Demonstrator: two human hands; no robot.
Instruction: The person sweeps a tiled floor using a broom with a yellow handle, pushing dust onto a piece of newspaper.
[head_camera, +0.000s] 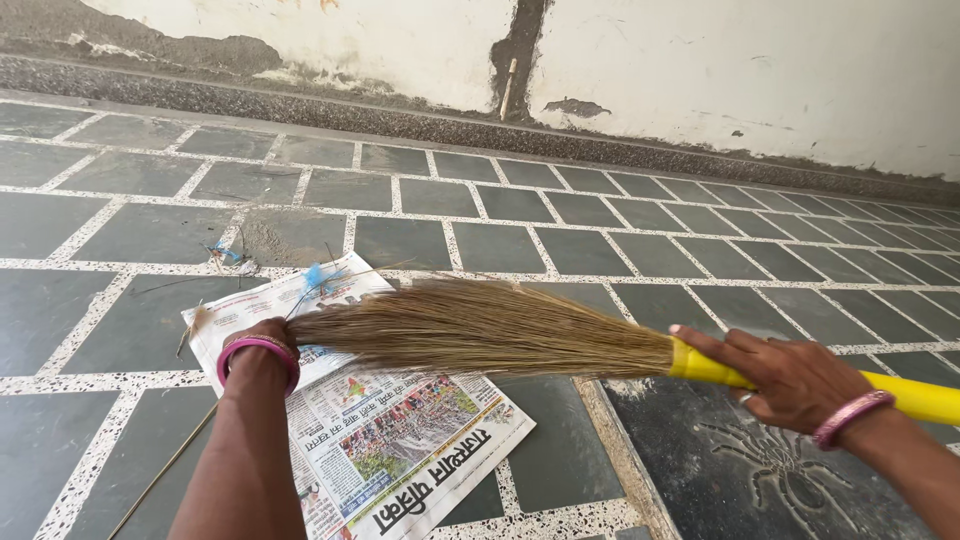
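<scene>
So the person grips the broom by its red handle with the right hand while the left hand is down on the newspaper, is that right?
Not quite: the handle is yellow, not red, as the head view shows. The rest holds: the right hand grips the broom by that handle, and the left hand is down on the newspaper spread on the tiled floor.

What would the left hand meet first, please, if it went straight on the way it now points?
The left hand already touches the broom bristles. Past them, probably the far part of the newspaper, then bare floor tiles; depth is unclear.
</scene>
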